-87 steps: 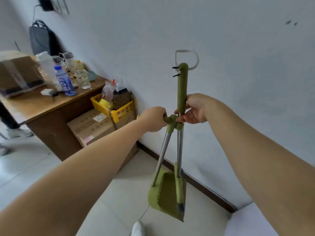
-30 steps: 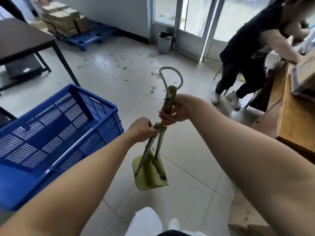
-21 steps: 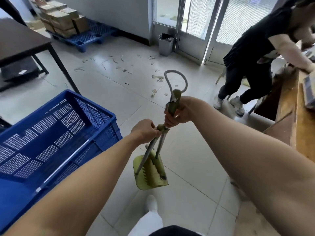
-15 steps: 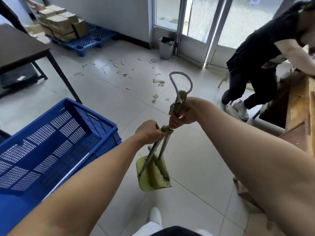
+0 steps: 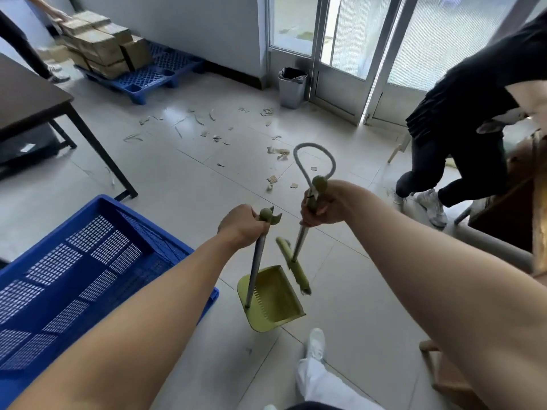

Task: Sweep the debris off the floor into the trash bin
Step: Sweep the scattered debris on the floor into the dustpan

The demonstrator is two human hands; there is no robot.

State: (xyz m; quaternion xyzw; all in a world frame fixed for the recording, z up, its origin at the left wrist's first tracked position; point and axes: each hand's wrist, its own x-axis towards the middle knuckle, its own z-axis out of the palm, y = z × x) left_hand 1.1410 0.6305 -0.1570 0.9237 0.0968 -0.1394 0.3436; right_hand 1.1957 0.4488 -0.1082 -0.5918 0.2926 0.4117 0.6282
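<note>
My left hand (image 5: 241,227) grips the top of a green dustpan's metal handle; the dustpan (image 5: 270,300) hangs just above the floor tiles. My right hand (image 5: 321,207) grips the green handle of a small broom (image 5: 293,269), whose head hangs beside the pan and apart from it. A grey cord loop sticks up from the broom handle. Scraps of debris (image 5: 216,134) lie scattered over the tiles ahead. A grey trash bin (image 5: 291,87) with a black liner stands by the glass door at the back.
A blue plastic crate (image 5: 97,270) sits close at my left. A dark table (image 5: 32,99) stands further left. Cardboard boxes on a blue pallet (image 5: 142,76) fill the back left. A person in black (image 5: 461,113) bends over a wooden desk (image 5: 524,196) at the right.
The broom and dustpan, clipped together before, have come apart: my left hand holds the pan, my right the broom. I have turned from the wall and walked toward the debris.
</note>
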